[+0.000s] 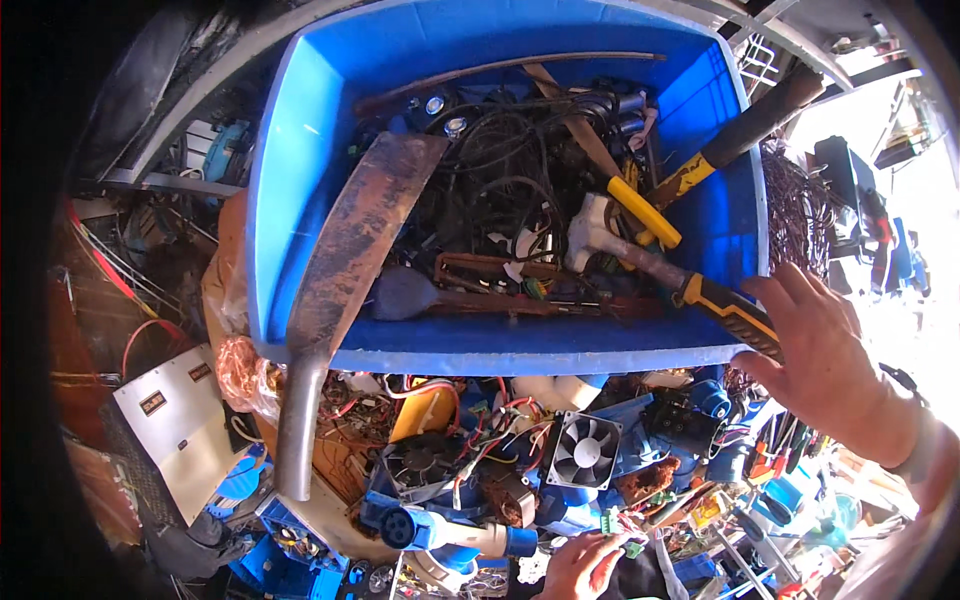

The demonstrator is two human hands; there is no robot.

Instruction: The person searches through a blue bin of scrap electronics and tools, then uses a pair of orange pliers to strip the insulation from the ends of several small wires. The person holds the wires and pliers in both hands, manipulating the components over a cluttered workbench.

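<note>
My right hand [835, 375] is at the right front corner of a blue plastic bin [520, 355], fingers apart beside the black-and-yellow handle [735, 315] of a hammer [590, 235]; whether it touches the handle I cannot tell. My left hand [585, 568] is low in the centre, fingers curled on a small green connector [610, 523] with wires. The bin holds tangled black cables [500, 150], a large rusty blade [365, 215] with a tubular handle over the front rim, a yellow-handled tool [640, 208] and another long-handled tool [760, 115].
Below the bin lie mixed scrap, a square fan [585, 450], a blue-and-white plastic fitting [440, 530] and loose wires. At the left are a pale metal panel [170, 420] and copper wire [242, 375]. Dark wire bundles [800, 210] and metal frames stand at the right.
</note>
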